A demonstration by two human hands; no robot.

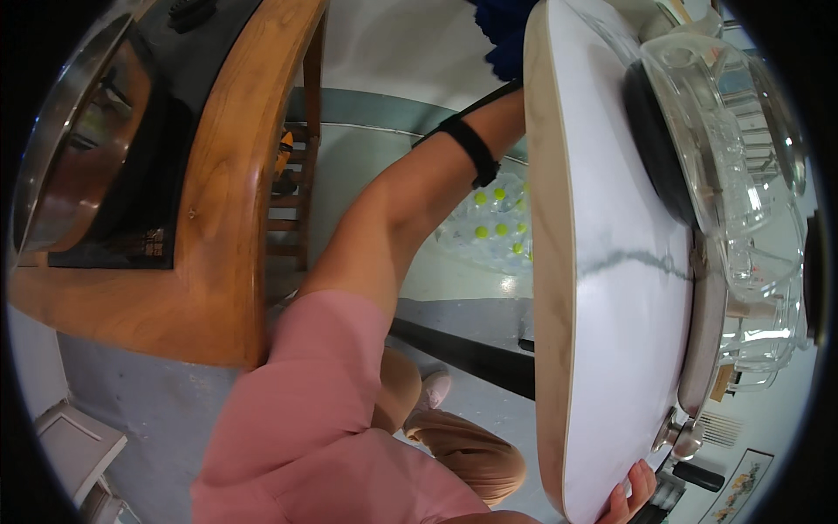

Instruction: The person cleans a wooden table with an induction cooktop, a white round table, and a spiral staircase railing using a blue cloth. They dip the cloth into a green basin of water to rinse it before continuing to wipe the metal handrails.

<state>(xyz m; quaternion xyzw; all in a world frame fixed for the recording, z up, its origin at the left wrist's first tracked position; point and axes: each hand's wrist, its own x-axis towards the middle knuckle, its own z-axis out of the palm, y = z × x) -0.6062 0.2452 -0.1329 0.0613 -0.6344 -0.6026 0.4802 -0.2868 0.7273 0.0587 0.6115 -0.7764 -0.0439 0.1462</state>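
My left arm stretches forward and to the right, a black band (473, 149) around it near the wrist. The left hand itself is out of sight behind the white marble-patterned tabletop (622, 354). Beyond the forearm, on the floor, lies a clear plastic pack of bottles (488, 242) with yellow-green caps. At the near right, my right hand (634, 491) rests its fingers on the tabletop by its edge; the palm is partly cut off. Near those fingers stands a shiny metal knob-like piece (681, 437). My bent knee in brown trousers (474, 452) shows below.
Glass vessels (753, 196) and a dark-based pot (658, 144) crowd the white table. On the left, a wooden table (222, 164) carries a steel pan (91, 157) on a black cooktop (154, 252). A dark table leg (471, 360) slants near my knee. Dark blue fabric (504, 39) hangs ahead.
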